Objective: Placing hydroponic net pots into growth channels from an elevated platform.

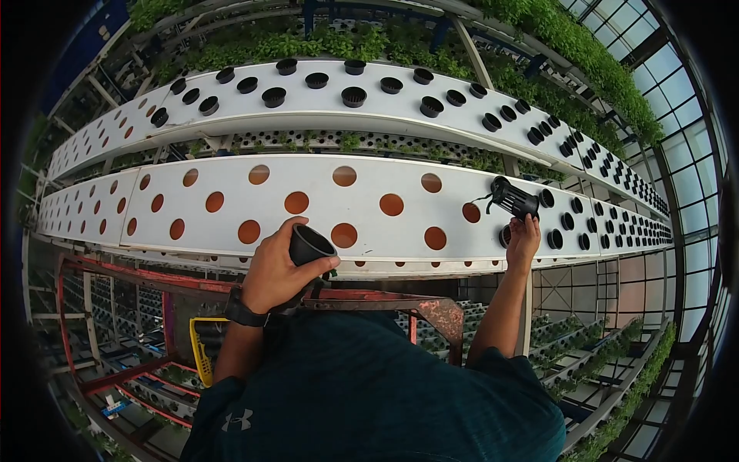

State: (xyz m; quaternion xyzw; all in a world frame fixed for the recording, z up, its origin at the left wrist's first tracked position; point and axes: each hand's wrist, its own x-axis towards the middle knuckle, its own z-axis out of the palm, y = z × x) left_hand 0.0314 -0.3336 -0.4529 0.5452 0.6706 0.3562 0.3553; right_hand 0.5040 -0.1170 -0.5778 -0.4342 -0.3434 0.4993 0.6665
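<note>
My left hand [283, 268], with a dark band on its wrist, is closed around a black plastic net cup [312, 245], its mouth tilted up, at the near edge of a white grow channel [369, 225]. To the right, my right hand [524, 239] grips by its rim another black net cup [514, 198] with slotted sides, lying sideways above the channel; thin dark strands hang from its far end. Round holes [391, 204] with orange-brown insides run along the channel's left and middle. Net cups [555, 239] sit in the holes at its right.
Behind runs a second white channel [323, 118] holding many black net cups [353, 97]. Leafy green plants [369, 43] grow beyond it. A red metal rail [375, 301] crosses close in front of my body, and a yellow plastic item [200, 352] hangs at lower left.
</note>
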